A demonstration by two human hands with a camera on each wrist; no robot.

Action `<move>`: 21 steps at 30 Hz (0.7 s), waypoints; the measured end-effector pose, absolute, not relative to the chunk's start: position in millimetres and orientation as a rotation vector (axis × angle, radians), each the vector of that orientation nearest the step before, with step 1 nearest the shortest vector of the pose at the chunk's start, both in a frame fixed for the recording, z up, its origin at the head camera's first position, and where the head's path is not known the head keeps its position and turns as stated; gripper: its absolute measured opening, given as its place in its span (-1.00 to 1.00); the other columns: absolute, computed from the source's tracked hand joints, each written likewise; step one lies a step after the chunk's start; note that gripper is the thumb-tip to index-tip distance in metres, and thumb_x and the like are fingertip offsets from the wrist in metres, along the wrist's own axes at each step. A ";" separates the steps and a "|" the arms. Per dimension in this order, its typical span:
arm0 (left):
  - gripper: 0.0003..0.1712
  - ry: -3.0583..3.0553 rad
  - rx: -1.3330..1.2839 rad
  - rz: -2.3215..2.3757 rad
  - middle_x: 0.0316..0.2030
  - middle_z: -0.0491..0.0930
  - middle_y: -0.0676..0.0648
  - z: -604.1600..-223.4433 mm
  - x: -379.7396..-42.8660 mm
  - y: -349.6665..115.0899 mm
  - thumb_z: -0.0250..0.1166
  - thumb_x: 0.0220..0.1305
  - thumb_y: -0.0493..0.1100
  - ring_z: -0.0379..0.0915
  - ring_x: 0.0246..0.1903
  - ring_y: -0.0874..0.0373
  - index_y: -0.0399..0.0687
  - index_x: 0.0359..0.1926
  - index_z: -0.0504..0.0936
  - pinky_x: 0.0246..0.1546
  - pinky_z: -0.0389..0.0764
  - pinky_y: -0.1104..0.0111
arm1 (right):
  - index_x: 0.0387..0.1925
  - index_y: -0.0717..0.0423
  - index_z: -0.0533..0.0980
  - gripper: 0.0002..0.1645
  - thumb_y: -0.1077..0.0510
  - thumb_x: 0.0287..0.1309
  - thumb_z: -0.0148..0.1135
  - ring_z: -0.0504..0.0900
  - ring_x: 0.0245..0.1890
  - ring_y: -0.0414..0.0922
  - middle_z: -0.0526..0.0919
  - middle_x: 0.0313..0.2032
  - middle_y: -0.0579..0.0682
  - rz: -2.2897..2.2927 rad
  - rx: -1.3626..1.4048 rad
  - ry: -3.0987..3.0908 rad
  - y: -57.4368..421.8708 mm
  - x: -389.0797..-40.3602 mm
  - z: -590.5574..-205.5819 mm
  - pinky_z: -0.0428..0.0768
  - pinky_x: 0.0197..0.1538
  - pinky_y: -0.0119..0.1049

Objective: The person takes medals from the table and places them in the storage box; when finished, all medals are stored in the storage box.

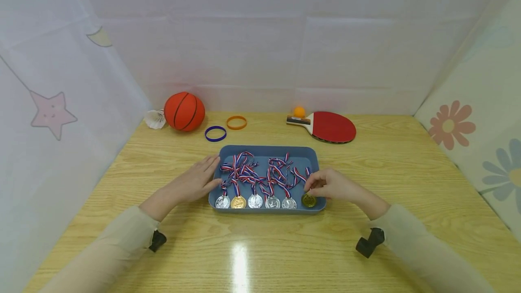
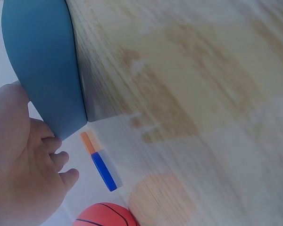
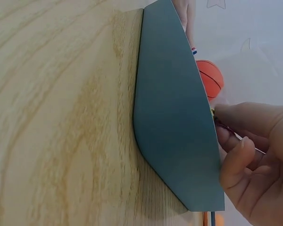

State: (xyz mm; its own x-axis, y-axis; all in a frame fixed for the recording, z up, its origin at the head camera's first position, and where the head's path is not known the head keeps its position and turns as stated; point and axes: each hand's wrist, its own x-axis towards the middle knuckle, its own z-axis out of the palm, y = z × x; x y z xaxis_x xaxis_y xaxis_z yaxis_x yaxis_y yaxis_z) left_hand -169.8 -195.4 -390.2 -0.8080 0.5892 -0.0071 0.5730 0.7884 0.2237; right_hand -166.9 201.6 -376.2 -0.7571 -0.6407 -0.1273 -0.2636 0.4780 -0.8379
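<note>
A blue-grey tray (image 1: 268, 150) holds several silver medals (image 1: 255, 201) and a gold medal (image 1: 238, 202) in a row along its near side. Their red, white and blue ribbons (image 1: 244, 173) lie tangled behind them. At the row's right end, my right hand (image 1: 331, 185) pinches a darker gold medal (image 1: 309, 200) near its top, over the tray's right rim. In the right wrist view, thumb and fingers come together beyond the tray wall (image 3: 174, 113), largely hiding the medal. My left hand (image 1: 198, 177) rests against the tray's left rim, fingers extended and thumb over the edge.
Behind the tray lie a blue wristband (image 1: 215, 134) and an orange wristband (image 1: 236, 123). A small basketball (image 1: 184, 111) and a shuttlecock (image 1: 154, 119) stand at the back left. At the back right are a red table tennis paddle (image 1: 333, 127) and an orange ball (image 1: 299, 111).
</note>
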 end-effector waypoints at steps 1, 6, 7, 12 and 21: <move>-0.24 2.898 0.944 0.325 0.34 -0.04 -0.38 -390.2 -169.8 -195.5 -0.01 0.39 0.02 -0.17 0.31 -0.26 -0.46 0.34 0.00 0.25 -0.02 -0.04 | -0.34 0.20 0.58 -0.94 0.29 0.11 0.24 0.48 -0.55 -0.04 0.60 -0.43 -0.02 -1.185 -0.771 2.307 201.1 -167.0 -376.7 0.41 -0.68 -0.40; -0.24 2.899 0.950 0.319 0.33 -0.03 -0.38 -390.1 -169.7 -195.5 -0.02 0.39 0.02 -0.16 0.31 -0.26 -0.47 0.34 0.00 0.25 -0.02 -0.04 | -0.38 0.18 0.59 -0.95 0.34 0.07 0.26 0.54 -0.43 -0.15 0.60 -0.43 -0.10 -1.112 -0.876 2.347 198.0 -166.8 -379.6 0.57 -0.41 -0.37; -0.24 2.899 0.951 0.318 0.33 -0.03 -0.38 -390.0 -169.7 -195.6 -0.02 0.39 0.02 -0.16 0.31 -0.26 -0.47 0.34 0.00 0.25 -0.02 -0.04 | -0.39 0.17 0.59 -0.95 0.34 0.06 0.27 0.55 -0.42 -0.17 0.59 -0.43 -0.12 -1.096 -0.894 2.357 197.3 -166.6 -380.0 0.58 -0.35 -0.36; -0.24 2.899 0.942 0.316 0.34 -0.04 -0.37 -390.3 -170.1 -196.1 -0.03 0.40 0.04 -0.17 0.31 -0.26 -0.46 0.34 0.00 0.25 -0.02 -0.04 | -0.42 0.14 0.59 -0.92 0.36 0.04 0.27 0.56 -0.42 -0.23 0.60 -0.45 -0.16 -1.046 -0.949 2.394 195.0 -165.8 -381.7 0.59 -0.31 -0.37; -0.23 2.896 0.933 0.314 0.34 -0.04 -0.36 -389.4 -169.5 -195.7 -0.04 0.40 0.05 -0.17 0.31 -0.26 -0.45 0.35 0.00 0.25 -0.02 -0.04 | -0.43 0.12 0.61 -0.90 0.37 0.02 0.28 0.52 -0.45 -0.30 0.59 -0.46 -0.18 -0.887 -1.019 2.499 192.8 -167.5 -383.7 0.55 -0.36 -0.43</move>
